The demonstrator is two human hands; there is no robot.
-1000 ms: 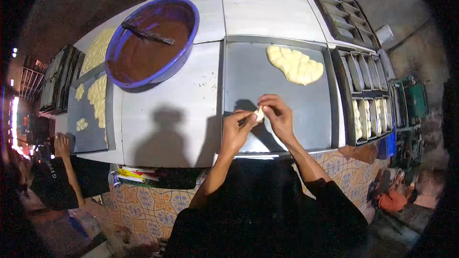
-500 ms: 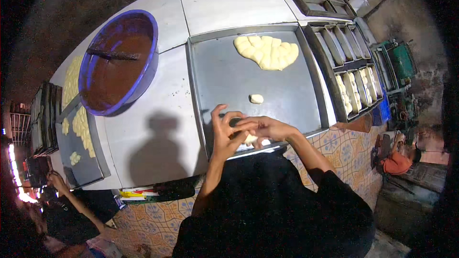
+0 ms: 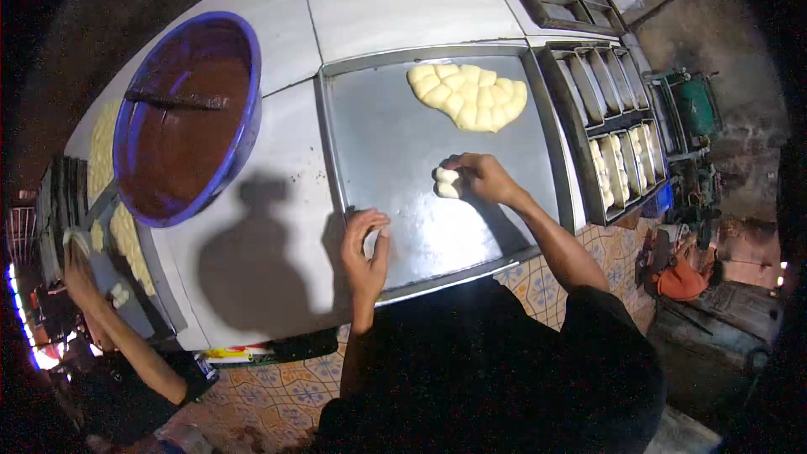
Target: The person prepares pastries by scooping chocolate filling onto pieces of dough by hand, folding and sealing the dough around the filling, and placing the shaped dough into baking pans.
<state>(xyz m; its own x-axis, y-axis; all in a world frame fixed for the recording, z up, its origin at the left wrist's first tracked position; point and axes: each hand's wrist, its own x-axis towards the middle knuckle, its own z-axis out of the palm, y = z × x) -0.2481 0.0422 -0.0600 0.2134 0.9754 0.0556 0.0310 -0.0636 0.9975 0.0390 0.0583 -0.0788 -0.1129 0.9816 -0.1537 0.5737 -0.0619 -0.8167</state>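
The tray (image 3: 395, 151) lies on the white table (image 3: 252, 261), a dough mass (image 3: 468, 95) at its far end. The right hand (image 3: 486, 178) is curled round two dough balls (image 3: 446, 182) mid-tray — best set down touching, with light fingers. The left hand (image 3: 367, 245) rests open on the tray's near edge. No labels show — only a yellow packet (image 3: 231, 353) under the table edge.

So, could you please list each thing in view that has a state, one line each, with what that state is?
Right hand: on the tray, fingers around two small dough pieces.
Left hand: flat on the tray's near left part, holding nothing.
Tray: mostly bare.
Dough cluster: pieces packed together at the tray's far end.
Bowl: holds brown filling, a tool across it.
Loaf tins: near ones filled with dough, far ones empty.
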